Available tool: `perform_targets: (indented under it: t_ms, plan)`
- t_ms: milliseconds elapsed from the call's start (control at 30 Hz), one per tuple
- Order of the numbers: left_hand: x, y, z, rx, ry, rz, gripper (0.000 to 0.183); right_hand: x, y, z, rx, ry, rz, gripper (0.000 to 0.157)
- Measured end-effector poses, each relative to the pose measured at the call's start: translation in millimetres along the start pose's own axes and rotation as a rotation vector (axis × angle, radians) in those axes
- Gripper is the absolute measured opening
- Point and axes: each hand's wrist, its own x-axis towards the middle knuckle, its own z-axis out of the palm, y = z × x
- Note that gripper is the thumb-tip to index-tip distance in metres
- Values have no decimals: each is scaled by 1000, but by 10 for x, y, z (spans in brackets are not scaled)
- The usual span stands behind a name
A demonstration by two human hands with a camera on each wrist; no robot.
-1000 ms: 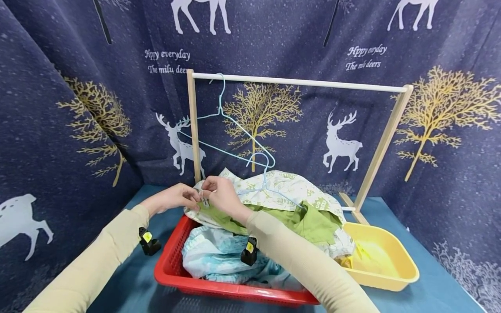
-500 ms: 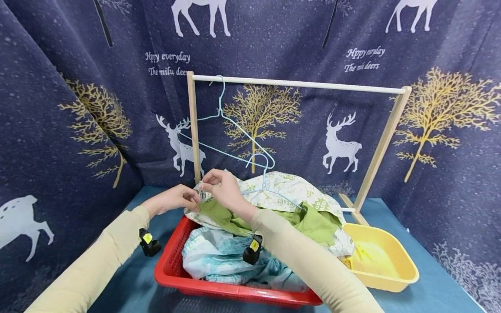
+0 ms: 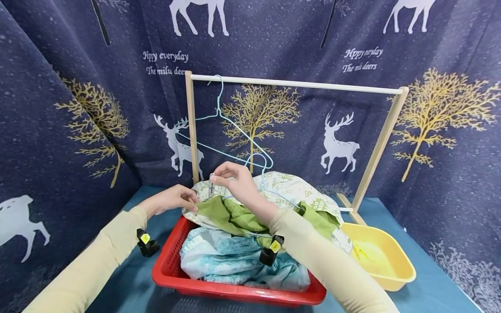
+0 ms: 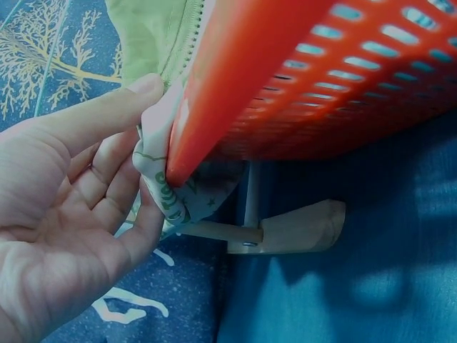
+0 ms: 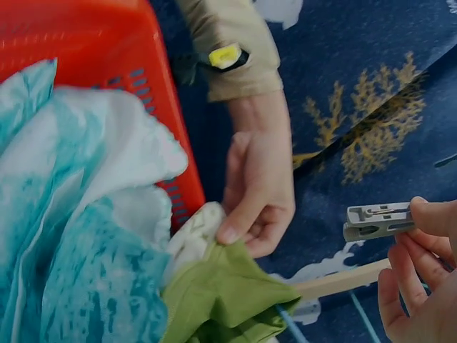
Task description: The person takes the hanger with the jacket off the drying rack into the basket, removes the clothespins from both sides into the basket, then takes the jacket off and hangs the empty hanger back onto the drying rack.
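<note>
My right hand (image 3: 238,182) pinches a grey clothespin (image 5: 378,220) by one end between thumb and fingers, just above the garment. My left hand (image 3: 169,201) pinches the edge of a white zip-up garment with green print and green lining (image 3: 215,211), seen closely as a pale corner (image 4: 158,128) in the left wrist view. That garment lies over the back of a red basket (image 3: 235,290). A light-blue hanger (image 3: 263,176) reaches into it, its hook sticking up; part of the hanger is hidden in the fabric.
White and teal clothing (image 3: 211,256) fills the basket's front. Behind stands a wooden rack with a white rail (image 3: 297,83), one blue hanger (image 3: 242,132) hanging at its left end. To the right is a yellow tub (image 3: 395,278) with small yellow items.
My right hand has moved right and slightly up, carrying the clothespin away from the garment edge by the left hand. The left hand has hardly moved.
</note>
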Motion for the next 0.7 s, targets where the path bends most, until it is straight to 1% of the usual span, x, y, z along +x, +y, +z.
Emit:
perform_targets:
  t_ms: [133,333,500,700]
  plan:
    - [-5,-5,2,1,1,-4,26,-77,-63,-95,20,-26,-14,11]
    - [-7,-18,-10,5,11,-12,28,-194,-92,-229,42,-17,-24,12]
    - [-5,-21,-6,3,4,-5,28,-283,-60,-423,31,13,-26,13]
    - [11,-17,-9,-6,-4,-4,27,-377,-20,-696,61,82,-15,16]
